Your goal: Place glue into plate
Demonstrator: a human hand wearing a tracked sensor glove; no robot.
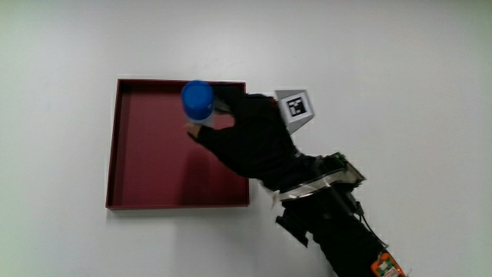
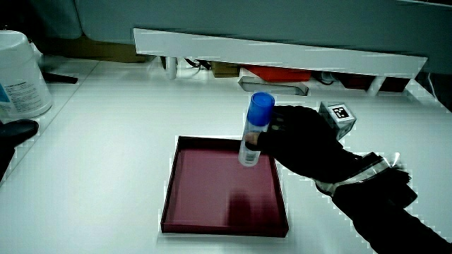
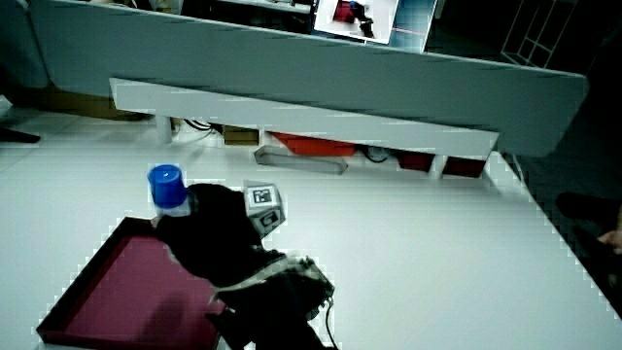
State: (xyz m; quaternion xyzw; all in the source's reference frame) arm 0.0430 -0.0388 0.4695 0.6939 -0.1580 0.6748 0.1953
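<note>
The glue is a clear stick with a blue cap [image 1: 197, 99] [image 2: 253, 132] [image 3: 168, 188], held upright. The gloved hand [image 1: 247, 138] [image 2: 300, 141] [image 3: 214, 233] is shut on its lower part and keeps it above the dark red square plate [image 1: 146, 181] [image 2: 205, 204] [image 3: 107, 292], over the plate's corner farthest from the person. In a side view the stick's base hangs a little above the plate floor. A patterned cube [image 1: 297, 105] [image 2: 337, 116] [image 3: 262, 207] sits on the back of the hand.
The plate lies on a white table. A low white partition [image 2: 282, 53] [image 3: 292, 112] runs along the table's edge farthest from the person. A white tub [image 2: 21, 74] stands near the table's edge in a side view.
</note>
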